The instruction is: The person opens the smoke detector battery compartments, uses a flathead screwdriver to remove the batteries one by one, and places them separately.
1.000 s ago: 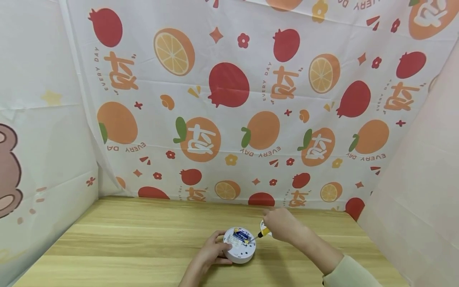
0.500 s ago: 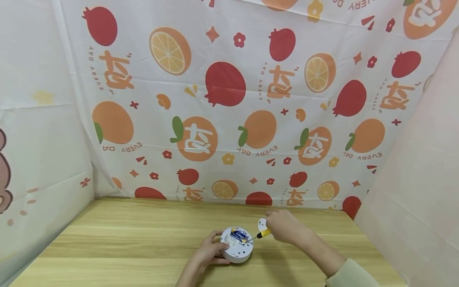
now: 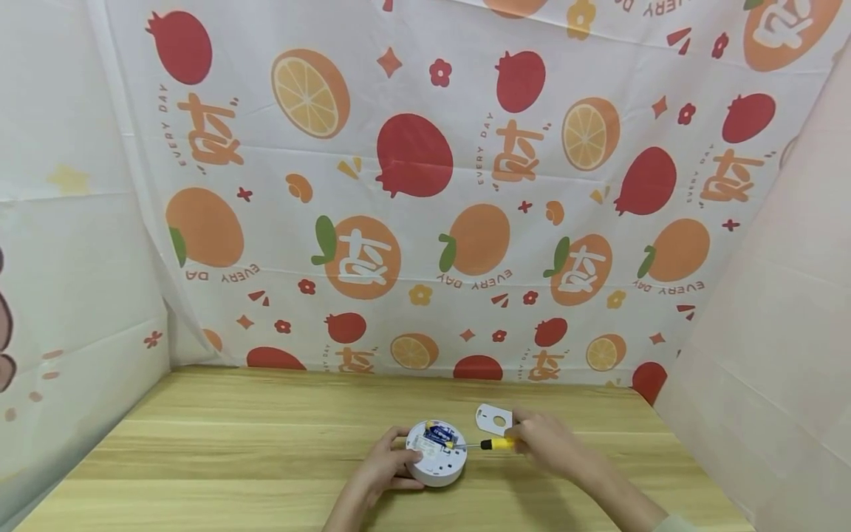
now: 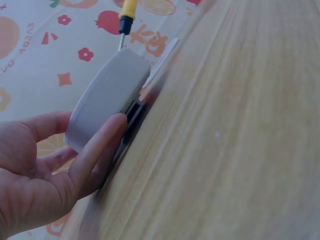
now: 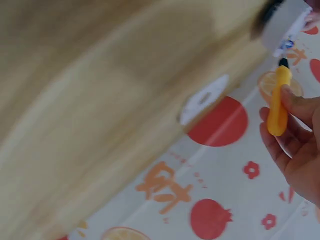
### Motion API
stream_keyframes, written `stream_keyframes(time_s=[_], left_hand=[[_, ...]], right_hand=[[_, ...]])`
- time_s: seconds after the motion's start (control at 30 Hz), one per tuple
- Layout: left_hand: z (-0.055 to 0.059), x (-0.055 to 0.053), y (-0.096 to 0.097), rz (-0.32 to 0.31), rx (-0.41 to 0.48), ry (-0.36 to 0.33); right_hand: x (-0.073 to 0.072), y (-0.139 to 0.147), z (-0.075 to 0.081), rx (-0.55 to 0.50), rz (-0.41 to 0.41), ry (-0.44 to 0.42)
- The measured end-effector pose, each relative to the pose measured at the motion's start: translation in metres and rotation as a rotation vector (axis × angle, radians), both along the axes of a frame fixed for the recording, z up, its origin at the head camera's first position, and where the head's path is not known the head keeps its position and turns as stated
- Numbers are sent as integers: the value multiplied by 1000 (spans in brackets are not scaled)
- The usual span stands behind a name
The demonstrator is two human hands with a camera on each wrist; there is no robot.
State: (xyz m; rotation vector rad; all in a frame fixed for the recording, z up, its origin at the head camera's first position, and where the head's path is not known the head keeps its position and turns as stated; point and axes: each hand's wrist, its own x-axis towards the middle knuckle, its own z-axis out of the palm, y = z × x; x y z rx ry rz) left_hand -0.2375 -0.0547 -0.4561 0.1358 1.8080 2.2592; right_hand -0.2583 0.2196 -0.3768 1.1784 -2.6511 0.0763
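Observation:
A round white smoke alarm rests tilted in my left hand, its back face up. My left thumb lies on that face, while the fingers reach round the side and underneath. Set in the back is a blue battery with yellow at both ends. My right hand grips the yellow handle of a screwdriver, held nearly level from the right. The metal tip meets the battery's lower end; exact contact is too small to tell. In the right wrist view, thumb and fingers pinch the screwdriver handle.
A white mounting plate with a round hole lies on the wooden table, just behind the screwdriver and partly hidden by my right hand. A fruit-patterned cloth hangs along the table's back edge, with pale cloths at both sides.
My right hand has moved right and slightly down, so the screwdriver now lies flatter and more of the mounting plate shows. My left hand still holds the smoke alarm. The head view has shifted slightly.

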Motion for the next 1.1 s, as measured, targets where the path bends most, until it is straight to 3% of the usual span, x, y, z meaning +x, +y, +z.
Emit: stream_keyframes(time_s=[0.23, 0.53, 0.77, 1.1], left_hand=[[-1, -1, 2, 3, 2, -2], [1, 0, 1, 8, -2, -14], [1, 0, 0, 11, 1, -12], [0, 1, -1, 11, 7, -19]], right_hand=[[1, 12, -23, -127, -31, -45], [3, 17, -37, -298, -85, -286], [2, 19, -50, -432, -80, -398], [4, 19, -61, -511, -91, -445]])
